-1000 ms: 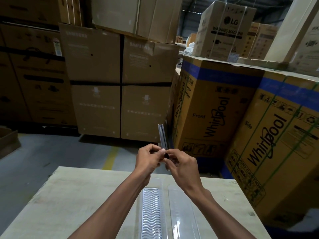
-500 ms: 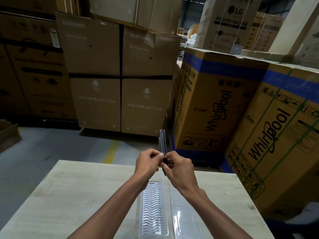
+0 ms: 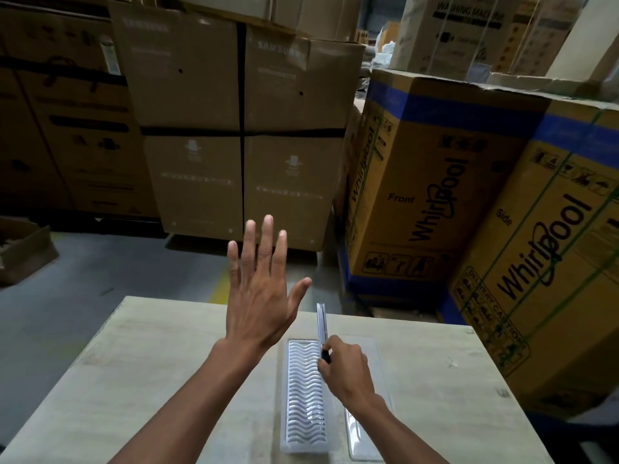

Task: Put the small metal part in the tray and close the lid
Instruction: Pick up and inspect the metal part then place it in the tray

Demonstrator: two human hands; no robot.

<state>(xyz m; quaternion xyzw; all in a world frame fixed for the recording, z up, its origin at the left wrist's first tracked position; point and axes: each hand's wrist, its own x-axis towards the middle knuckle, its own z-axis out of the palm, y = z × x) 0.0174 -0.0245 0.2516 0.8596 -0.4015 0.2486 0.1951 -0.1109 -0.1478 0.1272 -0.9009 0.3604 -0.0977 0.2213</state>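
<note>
A thin, flat metal part stands upright, pinched at its lower end by my right hand just over the far right corner of the tray. The clear plastic tray has wavy ribbed slots and lies lengthwise on the pale table. Its clear lid lies open and flat to the tray's right, partly hidden under my right forearm. My left hand is raised above the table to the left of the part, fingers spread, holding nothing.
Large brown cardboard boxes are stacked beyond the table. Yellow and blue Whirlpool boxes stand close on the right. A grey floor with a yellow line lies past the table's far edge, and an open carton sits at left.
My left hand has let go of the metal part and lifted away with fingers spread. My right hand alone has lowered the part toward the tray. The camera has tilted down.
</note>
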